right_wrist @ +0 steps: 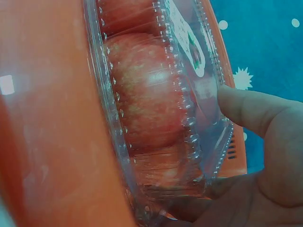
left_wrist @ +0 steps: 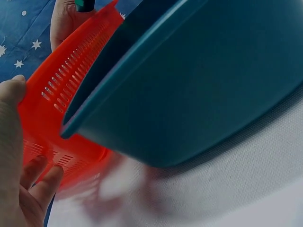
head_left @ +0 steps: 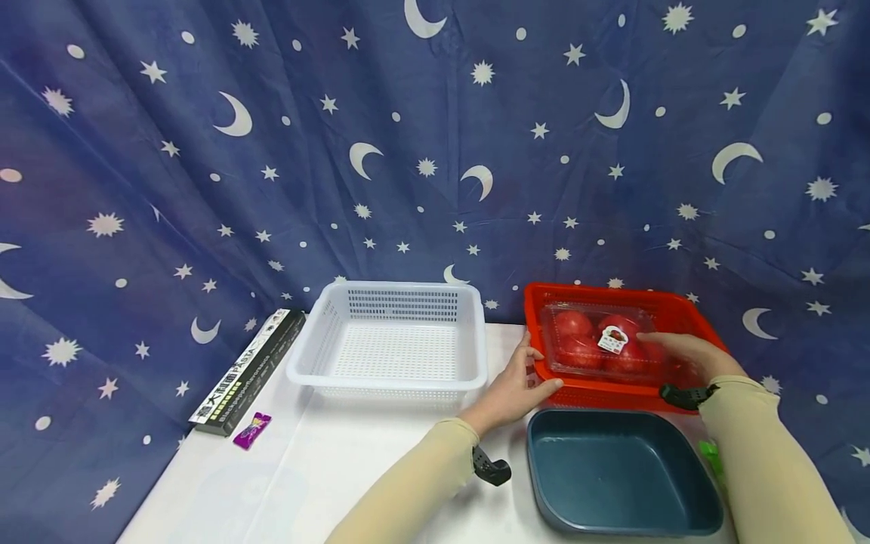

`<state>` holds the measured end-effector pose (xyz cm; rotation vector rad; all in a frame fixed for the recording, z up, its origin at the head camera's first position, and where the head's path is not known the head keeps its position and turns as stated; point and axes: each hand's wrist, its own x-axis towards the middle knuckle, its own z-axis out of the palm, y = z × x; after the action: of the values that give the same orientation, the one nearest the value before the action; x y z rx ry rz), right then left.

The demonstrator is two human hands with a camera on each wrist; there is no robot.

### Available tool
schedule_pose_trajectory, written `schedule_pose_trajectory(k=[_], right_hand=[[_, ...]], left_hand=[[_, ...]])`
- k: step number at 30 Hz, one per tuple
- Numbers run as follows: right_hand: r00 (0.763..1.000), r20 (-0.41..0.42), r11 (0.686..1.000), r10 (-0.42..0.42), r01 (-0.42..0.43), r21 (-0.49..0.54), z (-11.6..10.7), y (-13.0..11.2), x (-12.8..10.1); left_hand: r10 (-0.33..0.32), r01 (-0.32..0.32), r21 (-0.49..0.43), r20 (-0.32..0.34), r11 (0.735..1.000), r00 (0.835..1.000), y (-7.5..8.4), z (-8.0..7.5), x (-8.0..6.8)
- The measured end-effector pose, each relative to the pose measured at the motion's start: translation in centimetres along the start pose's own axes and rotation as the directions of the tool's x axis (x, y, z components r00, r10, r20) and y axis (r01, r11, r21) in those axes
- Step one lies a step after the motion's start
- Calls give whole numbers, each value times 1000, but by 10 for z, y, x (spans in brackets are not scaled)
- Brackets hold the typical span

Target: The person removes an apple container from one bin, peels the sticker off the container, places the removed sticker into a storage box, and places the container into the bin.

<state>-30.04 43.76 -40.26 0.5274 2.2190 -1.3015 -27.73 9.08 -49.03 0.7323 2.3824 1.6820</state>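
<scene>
A red slotted basket [head_left: 612, 292] stands at the right of the white table and holds a clear plastic box of tomatoes [head_left: 590, 340]. My left hand [head_left: 541, 363] holds the basket's front left corner, thumb on the rim and fingers against the front wall; the left wrist view shows that basket [left_wrist: 61, 90] and the thumb [left_wrist: 14, 94]. My right hand [head_left: 680, 351] grips the right end of the tomato box. In the right wrist view the thumb [right_wrist: 246, 109] presses on the lid of the tomato box [right_wrist: 156, 109], and the palm cups its end inside the red basket [right_wrist: 47, 118].
An empty teal dish [head_left: 544, 423] lies just in front of the red basket, close to my left wrist [left_wrist: 203, 80]. An empty white basket [head_left: 390, 381] stands at the centre. A black pasta box [head_left: 248, 370] and a purple packet [head_left: 251, 431] lie at the left. A green object [head_left: 710, 453] shows behind my right forearm.
</scene>
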Motion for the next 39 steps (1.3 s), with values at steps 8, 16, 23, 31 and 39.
schedule_pose_trajectory(k=[8, 16, 23, 31, 39], right_hand=[[999, 6, 997, 45, -46, 60, -2, 5, 4], [998, -9, 993, 55, -53, 107, 0, 5, 5], [1000, -7, 998, 30, -30, 58, -1, 5, 9], [1000, 12, 999, 6, -6, 43, -2, 6, 10], [1000, 3, 994, -23, 22, 110, 0, 4, 7]], left_hand=[[36, -36, -51, -15, 998, 999, -3, 6, 4], [46, -49, -67, -36, 997, 998, -6, 8, 4], [36, -39, -63, -58, 997, 998, -6, 10, 1], [21, -24, -69, -48, 997, 999, -5, 11, 0], [36, -40, -75, -51, 996, 998, -7, 12, 1]])
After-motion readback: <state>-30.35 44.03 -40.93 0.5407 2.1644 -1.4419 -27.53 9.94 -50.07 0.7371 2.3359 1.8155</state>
